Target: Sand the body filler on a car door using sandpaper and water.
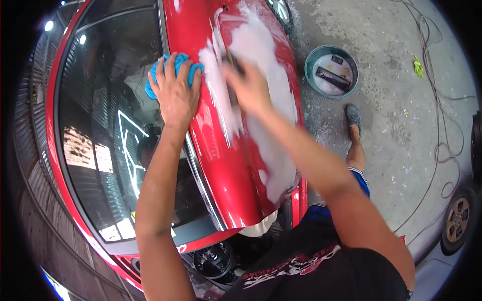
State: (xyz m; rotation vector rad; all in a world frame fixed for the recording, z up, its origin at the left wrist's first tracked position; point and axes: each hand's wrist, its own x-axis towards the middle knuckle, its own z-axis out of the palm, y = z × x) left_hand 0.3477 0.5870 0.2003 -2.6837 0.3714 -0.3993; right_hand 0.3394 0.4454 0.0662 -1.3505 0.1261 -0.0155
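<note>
My left hand presses a crumpled blue cloth against the car at the lower edge of the window, fingers curled over it. To its right, my right hand grips a dark block-like tool, probably a sanding block, smeared by motion. The tool lies on the red car panel, over a whitish, wet-looking streak. Beside it spreads a large pale grey-white patch that looks like body filler. How the tool's underside meets the panel is hidden.
A green basin of cloudy water stands on the concrete floor, holding a long black block and a smaller dark piece. My shoe is near it. Cables trail along the right, by another vehicle's wheel. Dark window glass fills the left.
</note>
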